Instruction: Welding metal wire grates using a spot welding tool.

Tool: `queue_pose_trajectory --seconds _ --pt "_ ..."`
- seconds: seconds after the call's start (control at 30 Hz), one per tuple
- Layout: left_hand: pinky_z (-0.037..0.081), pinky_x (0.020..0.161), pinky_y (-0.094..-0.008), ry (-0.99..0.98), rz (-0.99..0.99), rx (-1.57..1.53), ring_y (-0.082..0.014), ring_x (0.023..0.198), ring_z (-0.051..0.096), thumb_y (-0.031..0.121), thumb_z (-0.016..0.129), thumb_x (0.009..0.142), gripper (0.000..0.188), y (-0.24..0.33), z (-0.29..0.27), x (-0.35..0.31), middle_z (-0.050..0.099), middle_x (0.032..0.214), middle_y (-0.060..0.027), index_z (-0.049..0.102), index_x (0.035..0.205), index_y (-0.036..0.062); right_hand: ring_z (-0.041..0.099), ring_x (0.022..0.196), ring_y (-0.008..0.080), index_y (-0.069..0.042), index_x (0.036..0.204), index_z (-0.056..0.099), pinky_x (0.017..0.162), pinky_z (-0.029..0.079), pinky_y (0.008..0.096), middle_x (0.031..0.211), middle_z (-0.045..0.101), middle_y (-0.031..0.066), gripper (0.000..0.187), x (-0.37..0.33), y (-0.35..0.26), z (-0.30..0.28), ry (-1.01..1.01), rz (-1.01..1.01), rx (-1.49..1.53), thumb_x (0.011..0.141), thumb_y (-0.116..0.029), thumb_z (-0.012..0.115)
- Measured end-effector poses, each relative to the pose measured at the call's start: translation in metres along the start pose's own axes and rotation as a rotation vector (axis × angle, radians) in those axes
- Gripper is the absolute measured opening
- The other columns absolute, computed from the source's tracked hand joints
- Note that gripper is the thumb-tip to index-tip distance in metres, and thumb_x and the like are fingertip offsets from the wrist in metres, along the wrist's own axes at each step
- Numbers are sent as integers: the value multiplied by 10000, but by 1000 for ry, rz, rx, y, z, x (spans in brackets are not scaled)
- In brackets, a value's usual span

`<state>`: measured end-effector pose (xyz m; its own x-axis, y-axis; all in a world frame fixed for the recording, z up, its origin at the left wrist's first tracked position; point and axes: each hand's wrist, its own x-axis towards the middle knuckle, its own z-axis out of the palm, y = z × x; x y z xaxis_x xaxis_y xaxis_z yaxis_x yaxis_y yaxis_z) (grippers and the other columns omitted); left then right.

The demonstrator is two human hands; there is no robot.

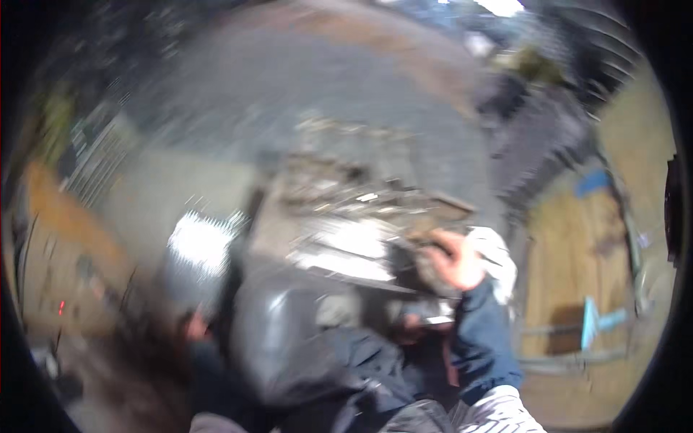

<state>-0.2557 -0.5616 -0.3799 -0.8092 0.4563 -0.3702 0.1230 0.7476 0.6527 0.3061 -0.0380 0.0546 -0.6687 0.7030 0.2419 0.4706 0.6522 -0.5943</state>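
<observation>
Motion smears the whole picture. My right hand (pixel 455 263), in a dark blue sleeve, reaches to the right edge of a pile of shiny metal pieces (pixel 354 238). Its fingers look bent, but blur hides whether they hold anything. Something white, perhaps cloth (pixel 494 260), lies against the outer side of this hand. My left hand (pixel 195 326) is low on the left, beside a grey rounded surface (pixel 278 325). It is only a blurred patch, its fingers unreadable. The metal pieces sit on a brownish, box-like support in front of me.
A wooden pallet or board (pixel 577 267) with a light blue bracket-like piece (pixel 590 325) is at the right. Behind it stands a dark grey ridged object (pixel 541 144). On the left are a bright reflective surface (pixel 202 245) and a tan panel (pixel 65 289) with a small red light. Grey floor (pixel 289 79) spreads beyond.
</observation>
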Motion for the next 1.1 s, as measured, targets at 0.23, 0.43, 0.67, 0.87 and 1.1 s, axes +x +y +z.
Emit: queue_pose_trajectory --seconds 0.23,0.43,0.67,0.87,1.1 --pt "503 993 -475 -141 202 292 -344 1056 638 379 589 976 497 118 10 -5 685 1181 -186 591 1315 15 715 917 399 36 1131 702 806 579 414 1005 729 233 321 -43 9 -32 134 -48 -125 882 -158 758" --pt "489 1005 -409 650 232 63 -318 992 655 382 567 1036 491 230 -52 -15 693 1154 -230 629 1214 -71 698 952 400 32 1198 659 824 566 433 1015 714 236 352 -48 8 -40 142 -110 -114 899 -145 715" --pt "529 956 -395 599 790 -459 -329 1106 661 -28 542 955 298 519 -123 -122 668 1224 -218 631 1239 -33 602 1274 365 22 1407 539 1067 484 410 1358 610 253 640 -18 -7 -45 283 -233 -12 863 -183 805" --pt "526 573 -269 -240 583 -978 -135 681 656 133 672 958 231 682 34 -143 715 921 -69 690 1141 -6 462 1414 323 58 1539 323 1170 365 379 1494 484 276 909 12 19 -40 224 -15 186 854 -252 835" --pt "539 690 -310 -166 433 -801 -173 759 659 74 638 949 223 690 117 -129 702 977 -108 672 1095 -91 570 1192 387 50 1490 418 1054 455 440 1267 575 254 783 19 84 -20 241 171 26 892 -322 762"
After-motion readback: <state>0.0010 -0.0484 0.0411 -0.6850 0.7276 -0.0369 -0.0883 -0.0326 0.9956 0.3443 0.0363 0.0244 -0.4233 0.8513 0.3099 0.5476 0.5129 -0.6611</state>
